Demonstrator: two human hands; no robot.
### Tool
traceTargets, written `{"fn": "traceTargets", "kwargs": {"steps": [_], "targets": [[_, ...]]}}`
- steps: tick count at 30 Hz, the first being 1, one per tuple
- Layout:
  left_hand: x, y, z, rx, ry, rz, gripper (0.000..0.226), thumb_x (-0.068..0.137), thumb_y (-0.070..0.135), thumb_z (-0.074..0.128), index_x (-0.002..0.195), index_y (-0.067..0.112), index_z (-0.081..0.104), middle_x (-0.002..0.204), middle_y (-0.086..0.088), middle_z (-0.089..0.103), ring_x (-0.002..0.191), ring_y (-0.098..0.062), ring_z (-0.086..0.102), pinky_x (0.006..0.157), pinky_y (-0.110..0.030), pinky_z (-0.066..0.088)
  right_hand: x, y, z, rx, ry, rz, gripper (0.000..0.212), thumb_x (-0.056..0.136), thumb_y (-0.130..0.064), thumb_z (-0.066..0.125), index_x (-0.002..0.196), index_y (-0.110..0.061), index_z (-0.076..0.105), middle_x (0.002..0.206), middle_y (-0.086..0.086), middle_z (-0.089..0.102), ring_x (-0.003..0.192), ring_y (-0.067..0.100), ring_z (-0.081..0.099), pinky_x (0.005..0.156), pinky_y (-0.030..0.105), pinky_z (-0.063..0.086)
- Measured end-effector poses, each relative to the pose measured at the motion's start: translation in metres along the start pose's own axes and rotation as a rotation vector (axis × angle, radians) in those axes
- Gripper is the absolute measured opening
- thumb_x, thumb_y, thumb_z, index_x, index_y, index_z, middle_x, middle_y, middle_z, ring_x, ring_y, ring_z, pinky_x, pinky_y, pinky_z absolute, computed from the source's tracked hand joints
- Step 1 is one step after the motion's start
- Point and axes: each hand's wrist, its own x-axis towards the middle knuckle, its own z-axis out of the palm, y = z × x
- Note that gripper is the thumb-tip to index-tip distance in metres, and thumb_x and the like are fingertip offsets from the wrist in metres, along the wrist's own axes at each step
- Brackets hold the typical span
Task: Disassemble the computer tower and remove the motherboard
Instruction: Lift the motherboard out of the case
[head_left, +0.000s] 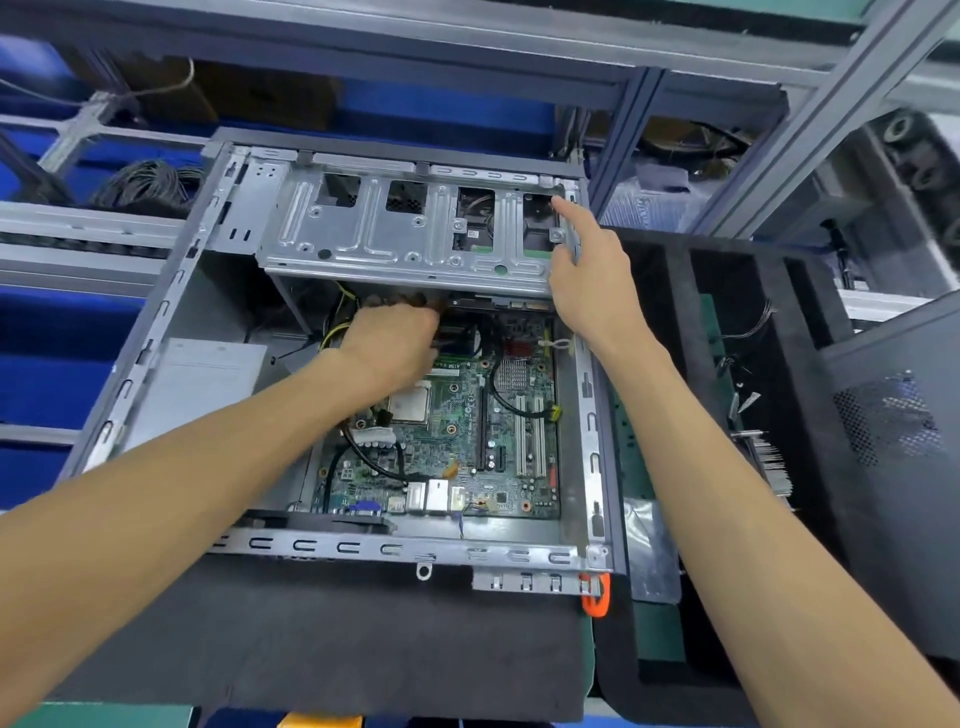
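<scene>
The open computer tower (587, 415) lies on its side on a dark foam mat. A green motherboard (457, 431) sits in its floor, with black cables crossing it. A silver drive cage (405, 228) is tilted up over the far end of the case. My right hand (592, 260) grips the cage's right edge, index finger stretched up along it. My left hand (395, 343) reaches under the cage at the motherboard's far end, fingers curled down among cables; what they hold is hidden.
A grey power supply (202, 379) fills the case's left side. The removed side panel (893, 415) leans at the right, with a heatsink (769, 462) and loose wires beside it. An orange tool handle (595, 597) lies by the case's near right corner. Shelving frames stand behind.
</scene>
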Motion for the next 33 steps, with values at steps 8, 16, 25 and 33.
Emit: {"fn": "traceTargets", "kwargs": {"steps": [8, 16, 25, 33], "targets": [[-0.085, 0.005, -0.013, -0.061, -0.285, 0.495, 0.042, 0.086, 0.043, 0.067, 0.123, 0.029, 0.055, 0.116, 0.004, 0.063, 0.098, -0.015, 0.058, 0.083, -0.029, 0.046, 0.0, 0.0, 0.001, -0.04, 0.029, -0.025, 0.052, 0.104, -0.013, 0.04, 0.153, -0.031, 0.036, 0.133, 0.011, 0.05, 0.101, 0.033, 0.062, 0.089, 0.053, 0.054], [-0.08, -0.023, -0.03, -0.023, -0.287, 0.333, 0.015, 0.095, 0.02, 0.053, 0.106, 0.027, 0.06, 0.1, 0.005, 0.069, 0.088, -0.017, 0.063, 0.076, -0.032, 0.051, -0.01, -0.005, -0.002, -0.189, 0.169, -0.215, 0.037, 0.1, -0.015, 0.05, 0.136, -0.015, 0.058, 0.143, 0.013, 0.045, 0.136, 0.025, 0.04, 0.111, 0.039, 0.038], [-0.082, -0.062, -0.064, -0.527, -0.042, 0.156, 0.039, 0.089, -0.001, 0.05, 0.088, 0.038, 0.058, 0.065, 0.01, 0.059, 0.061, 0.001, 0.056, 0.054, -0.024, 0.038, -0.071, -0.065, 0.01, -0.454, -0.538, -0.363, 0.017, 0.099, -0.022, 0.054, 0.092, -0.016, 0.068, 0.082, -0.001, 0.068, 0.072, 0.016, 0.066, 0.063, 0.029, 0.053], [-0.095, -0.029, -0.004, 0.02, -0.234, 0.295, 0.047, 0.084, 0.046, 0.067, 0.125, 0.029, 0.054, 0.106, 0.004, 0.069, 0.095, -0.02, 0.066, 0.073, -0.029, 0.046, -0.11, -0.038, 0.062, -0.782, -1.055, -0.18, 0.035, 0.09, -0.041, 0.071, 0.107, -0.013, 0.061, 0.09, -0.001, 0.058, 0.075, 0.018, 0.056, 0.063, 0.03, 0.043]]}}
